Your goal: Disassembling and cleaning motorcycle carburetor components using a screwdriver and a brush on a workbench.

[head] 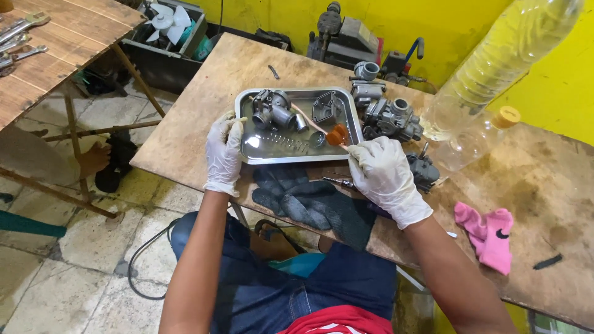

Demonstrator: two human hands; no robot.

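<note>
Over metal tray: left hand fingers clasp rim; right hand fingers pinch orange-headed brush.

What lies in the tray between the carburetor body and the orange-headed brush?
In the head view, a small metal cylinder lies between the carburetor body and brush.

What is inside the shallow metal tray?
In the shallow metal tray: a grey carburetor body, a dark float-bowl cover, a thin coil spring and shallow liquid. An orange-headed brush hides what lies beneath.
</note>
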